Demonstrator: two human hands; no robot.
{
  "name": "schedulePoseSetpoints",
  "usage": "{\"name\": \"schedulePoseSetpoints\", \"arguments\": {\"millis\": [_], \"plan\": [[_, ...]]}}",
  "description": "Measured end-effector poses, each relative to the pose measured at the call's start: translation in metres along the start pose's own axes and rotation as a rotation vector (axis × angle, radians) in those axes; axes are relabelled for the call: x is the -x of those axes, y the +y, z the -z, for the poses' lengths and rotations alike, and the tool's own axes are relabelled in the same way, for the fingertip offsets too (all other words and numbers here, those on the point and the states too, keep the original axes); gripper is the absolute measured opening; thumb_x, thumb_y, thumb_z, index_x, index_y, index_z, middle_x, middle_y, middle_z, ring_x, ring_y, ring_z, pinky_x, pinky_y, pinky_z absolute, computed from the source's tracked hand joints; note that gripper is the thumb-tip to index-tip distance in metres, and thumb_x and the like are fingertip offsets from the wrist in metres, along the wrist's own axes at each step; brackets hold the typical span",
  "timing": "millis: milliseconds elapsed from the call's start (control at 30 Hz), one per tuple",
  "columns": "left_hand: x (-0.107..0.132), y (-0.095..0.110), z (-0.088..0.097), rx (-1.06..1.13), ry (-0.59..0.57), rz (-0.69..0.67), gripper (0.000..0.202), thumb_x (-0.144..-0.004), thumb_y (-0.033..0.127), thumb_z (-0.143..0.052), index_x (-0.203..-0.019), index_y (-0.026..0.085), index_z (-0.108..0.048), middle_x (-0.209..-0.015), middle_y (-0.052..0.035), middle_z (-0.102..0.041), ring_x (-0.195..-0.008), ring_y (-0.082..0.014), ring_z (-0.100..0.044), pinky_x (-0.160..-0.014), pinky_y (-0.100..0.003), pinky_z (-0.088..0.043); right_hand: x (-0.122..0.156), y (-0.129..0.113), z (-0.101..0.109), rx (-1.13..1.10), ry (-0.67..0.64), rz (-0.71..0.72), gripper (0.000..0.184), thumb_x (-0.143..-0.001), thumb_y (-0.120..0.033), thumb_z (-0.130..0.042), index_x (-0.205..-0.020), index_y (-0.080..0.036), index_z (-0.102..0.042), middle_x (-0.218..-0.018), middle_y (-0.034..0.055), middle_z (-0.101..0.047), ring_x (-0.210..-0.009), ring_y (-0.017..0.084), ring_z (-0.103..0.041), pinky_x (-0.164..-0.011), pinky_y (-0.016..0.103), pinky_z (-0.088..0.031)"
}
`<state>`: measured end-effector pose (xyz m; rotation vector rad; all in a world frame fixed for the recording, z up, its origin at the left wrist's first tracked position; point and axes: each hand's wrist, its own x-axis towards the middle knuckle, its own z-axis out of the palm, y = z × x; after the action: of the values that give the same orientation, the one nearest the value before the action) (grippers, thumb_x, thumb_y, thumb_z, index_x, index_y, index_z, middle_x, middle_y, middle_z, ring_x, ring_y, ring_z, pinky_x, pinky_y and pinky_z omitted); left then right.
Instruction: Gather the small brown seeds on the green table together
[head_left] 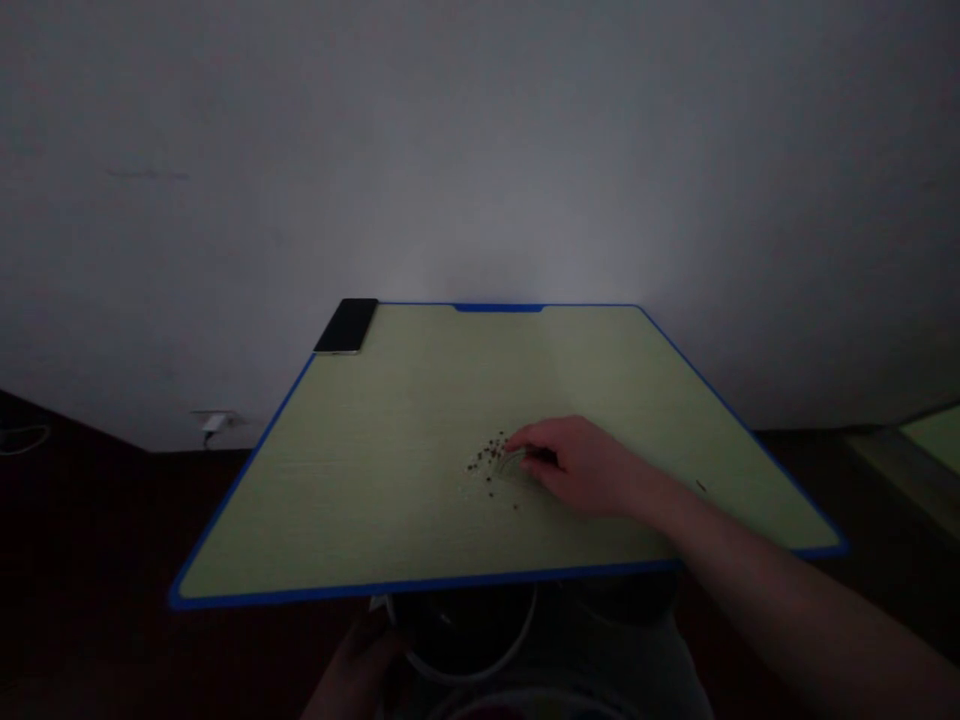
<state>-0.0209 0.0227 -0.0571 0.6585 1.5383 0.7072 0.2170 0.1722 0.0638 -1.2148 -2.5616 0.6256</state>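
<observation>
Pale green laminate with a blue edge makes up the table [360, 470], and on it, a little right of its middle, we see a small scatter of dark and pale beads or seeds [489, 462] — the light is too dim to tell which. Our right hand [581, 468] lies palm-down on the table just to the right of that scatter, the forearm coming in from the lower right across the near edge. The fingertips [519, 440] point left and touch the nearest grains, so the hand sits where it can pinch or rake them without lifting the wrist. Its grip is loosely curled, neither spread flat nor clenched; the thumb is tucked under the fingers, and what may be a thin wire or thread lies beneath them, though we cannot say that the hand grasps it. A few stray grains lie apart from the cluster toward the near edge, and one dark speck [700, 486] lies well apart, beyond the wrist. Our left hand [358, 650] is below the near edge of the table, in deep shadow, resting against the rim of a pale round container [480, 668] in the lap; we cannot tell how far that grip is closed. A black phone [347, 325] lies flat at the far left corner of the table, well clear of the working spot. Behind the table stands a bare grey wall [480, 150], with a white plug [213, 424] low on it to the left.
</observation>
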Motion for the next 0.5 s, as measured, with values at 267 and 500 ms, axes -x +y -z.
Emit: {"name": "schedulePoseSetpoints", "arguments": {"millis": [267, 500], "plan": [[-0.009, -0.009, 0.004, 0.025, -0.046, -0.037, 0.02, -0.064, 0.029, -0.058, -0.052, 0.014, -0.059, -0.04, 0.0022, -0.052, -0.038, -0.0099, -0.042, -0.04, -0.022, -0.028, 0.001, -0.009, -0.011, -0.041, 0.019, 0.067, 0.029, -0.079, -0.014, -0.049, -0.102, -0.018, -0.066, -0.096, 0.0046, -0.07, -0.084, 0.016, -0.062, -0.077, 0.027, -0.044], [-0.012, -0.021, 0.005, 0.107, -0.1, -0.013, 0.017, -0.069, 0.027, -0.06, -0.068, 0.011, -0.063, -0.049, 0.0001, -0.059, -0.041, -0.0105, -0.049, -0.041, -0.021, -0.032, 0.009, -0.021, -0.017, -0.092, -0.046, 0.109, 0.029, -0.081, -0.016, -0.048, -0.104, -0.021, -0.066, -0.101, 0.0029, -0.069, -0.091, 0.016, -0.061, -0.082, 0.029, -0.044]]}}
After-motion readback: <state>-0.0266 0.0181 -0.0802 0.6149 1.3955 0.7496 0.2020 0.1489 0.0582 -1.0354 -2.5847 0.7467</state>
